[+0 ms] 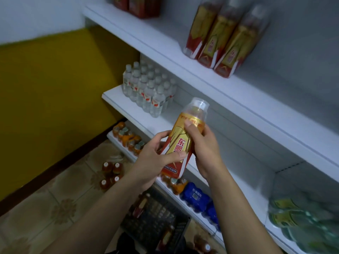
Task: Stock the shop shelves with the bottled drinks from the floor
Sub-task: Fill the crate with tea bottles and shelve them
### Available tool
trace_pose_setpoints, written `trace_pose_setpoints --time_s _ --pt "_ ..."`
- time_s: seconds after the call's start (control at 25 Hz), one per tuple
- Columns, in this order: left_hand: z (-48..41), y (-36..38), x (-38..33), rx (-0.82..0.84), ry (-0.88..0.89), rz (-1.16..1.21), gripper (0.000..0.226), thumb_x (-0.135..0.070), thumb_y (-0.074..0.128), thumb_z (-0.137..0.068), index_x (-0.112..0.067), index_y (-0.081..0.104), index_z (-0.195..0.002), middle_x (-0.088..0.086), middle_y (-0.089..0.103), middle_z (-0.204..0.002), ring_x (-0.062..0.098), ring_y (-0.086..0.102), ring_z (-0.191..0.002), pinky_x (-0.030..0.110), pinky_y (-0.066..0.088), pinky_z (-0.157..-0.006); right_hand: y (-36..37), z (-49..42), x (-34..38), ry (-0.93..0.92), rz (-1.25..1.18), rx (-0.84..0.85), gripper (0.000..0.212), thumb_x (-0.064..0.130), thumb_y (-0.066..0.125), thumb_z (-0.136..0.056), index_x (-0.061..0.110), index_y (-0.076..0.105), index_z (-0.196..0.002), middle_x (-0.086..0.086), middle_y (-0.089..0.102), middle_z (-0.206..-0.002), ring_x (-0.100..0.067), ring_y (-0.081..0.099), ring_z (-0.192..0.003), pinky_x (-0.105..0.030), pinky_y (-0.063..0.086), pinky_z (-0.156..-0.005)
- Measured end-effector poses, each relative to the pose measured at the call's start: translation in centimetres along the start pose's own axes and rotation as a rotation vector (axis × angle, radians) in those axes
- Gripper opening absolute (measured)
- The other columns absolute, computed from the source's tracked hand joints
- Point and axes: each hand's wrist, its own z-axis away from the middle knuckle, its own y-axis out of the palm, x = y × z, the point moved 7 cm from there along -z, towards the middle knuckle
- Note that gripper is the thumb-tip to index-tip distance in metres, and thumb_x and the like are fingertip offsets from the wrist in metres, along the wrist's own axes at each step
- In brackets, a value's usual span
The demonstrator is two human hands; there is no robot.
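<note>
I hold one gold-and-red drink bottle (184, 138) with a clear cap, tilted, in front of the middle white shelf (139, 116). My left hand (156, 158) grips its lower body, thumb across the label. My right hand (203, 145) grips its upper part from the right. Three matching bottles (220, 35) stand side by side on the upper shelf (165, 44). Several brown drink bottles (110, 174) stand on the tiled floor at the left.
Clear water bottles (146, 87) fill the left of the middle shelf. Orange bottles (128, 137) and blue packs (198, 198) sit on the lowest shelf, green packs (302, 217) at the right. A dark plastic crate (157, 220) holding bottles stands below my arms. Red cartons (139, 5) are top left.
</note>
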Motion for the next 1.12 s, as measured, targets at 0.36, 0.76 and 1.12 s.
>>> trace_pose_setpoints --time_s 0.36,0.76,1.12 --pt "-5.1 11.2 -8.6 0.133 0.257 -0.066 0.083 -0.028 0.087 -0.059 -0.026 0.051 -0.135 0.001 0.066 -0.124 0.025 0.063 -0.115 0.044 0.051 -0.096 -10.8 0.0 9.5 -0.157 0.22 0.117 0.048 0.037 0.078 -0.08 0.029 0.056 -0.121 -0.001 0.069 -0.11 -0.016 0.073 -0.089 -0.04 0.063 -0.07" --pt "-14.7 22.5 -14.5 -0.061 0.503 -0.33 0.068 -0.004 0.077 -0.077 -0.023 0.049 -0.136 -0.007 0.062 -0.118 0.013 0.057 -0.115 0.023 0.05 -0.092 -22.2 -8.6 17.8 -0.468 0.492 -0.191 0.066 0.039 0.088 -0.062 0.03 0.056 -0.119 0.009 0.068 -0.111 -0.013 0.065 -0.099 -0.041 0.058 -0.084" --pt "-25.1 25.2 -13.5 -0.159 0.542 -0.419 0.055 -0.01 0.073 -0.083 -0.027 0.053 -0.131 -0.016 0.062 -0.107 0.013 0.059 -0.107 0.039 0.053 -0.096 -26.9 -19.2 17.6 -0.373 0.435 -0.338 0.065 0.031 0.084 -0.072 0.02 0.051 -0.127 0.0 0.066 -0.12 -0.015 0.061 -0.096 -0.024 0.045 -0.079"
